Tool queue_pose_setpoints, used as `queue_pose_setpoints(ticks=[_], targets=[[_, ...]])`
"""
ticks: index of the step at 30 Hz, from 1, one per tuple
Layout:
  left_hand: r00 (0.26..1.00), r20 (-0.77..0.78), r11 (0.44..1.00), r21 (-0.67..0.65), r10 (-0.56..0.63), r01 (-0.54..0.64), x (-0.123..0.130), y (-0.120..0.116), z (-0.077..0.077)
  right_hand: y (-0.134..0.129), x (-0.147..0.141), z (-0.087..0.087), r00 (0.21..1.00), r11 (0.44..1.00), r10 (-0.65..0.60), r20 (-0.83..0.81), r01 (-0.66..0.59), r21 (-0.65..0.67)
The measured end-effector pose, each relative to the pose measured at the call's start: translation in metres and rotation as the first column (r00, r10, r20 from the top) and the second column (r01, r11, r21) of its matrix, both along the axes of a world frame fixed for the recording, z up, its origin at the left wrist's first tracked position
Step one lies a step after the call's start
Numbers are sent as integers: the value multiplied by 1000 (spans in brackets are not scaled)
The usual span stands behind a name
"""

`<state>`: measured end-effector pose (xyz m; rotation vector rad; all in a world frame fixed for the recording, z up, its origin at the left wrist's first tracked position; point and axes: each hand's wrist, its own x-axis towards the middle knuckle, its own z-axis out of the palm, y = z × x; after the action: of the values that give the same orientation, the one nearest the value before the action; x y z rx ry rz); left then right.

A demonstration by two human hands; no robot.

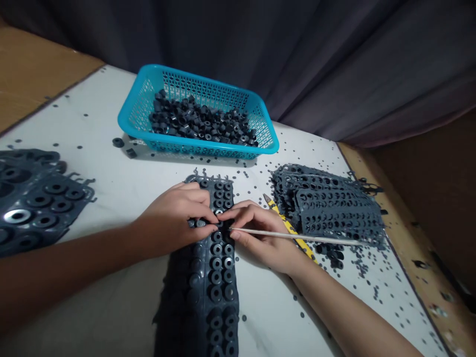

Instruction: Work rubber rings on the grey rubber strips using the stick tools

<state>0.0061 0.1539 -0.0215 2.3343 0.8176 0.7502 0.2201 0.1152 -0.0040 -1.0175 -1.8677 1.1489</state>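
A long dark rubber sheet [208, 292] with rows of round, holed bushings lies lengthwise before me on the white table. My left hand [182, 210] is closed at the sheet's left side, thumb and forefinger pinching near the middle rows. Small dark cylinders show between its fingers; whether they belong to the sheet I cannot tell. My right hand [262, 233] grips a thin whitish stick [282, 234], whose near tip ends at the sheet by the bushings. The stick's other end points right across the table. Fingertips of both hands almost meet, hiding the bushings beneath.
Behind the sheet stands a blue plastic basket [201, 145] holding many loose bushings. At the right lie stacked perforated rubber sheets [334, 203] and a yellow cutter knife [305, 248]. Another bushing sheet [44, 203] lies left. Small black discs dot the table [122, 302]; a dark curtain [238, 39] hangs behind.
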Motion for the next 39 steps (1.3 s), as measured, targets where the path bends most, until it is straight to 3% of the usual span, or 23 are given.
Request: queue_pose_setpoints(ticks=[15,33,39], targets=[[993,-118,988,-150,29,-47,2,5,4,-2,-2,-4,1000,984,-9,28,3,177],[995,-101,991,-133,21,-34,3,6,5,-3,-5,-9,994,930,-1,113,-40,366],[994,-107,990,-136,18,-33,3,6,6,-4,-5,-9,989,932,-36,141,-18,362]])
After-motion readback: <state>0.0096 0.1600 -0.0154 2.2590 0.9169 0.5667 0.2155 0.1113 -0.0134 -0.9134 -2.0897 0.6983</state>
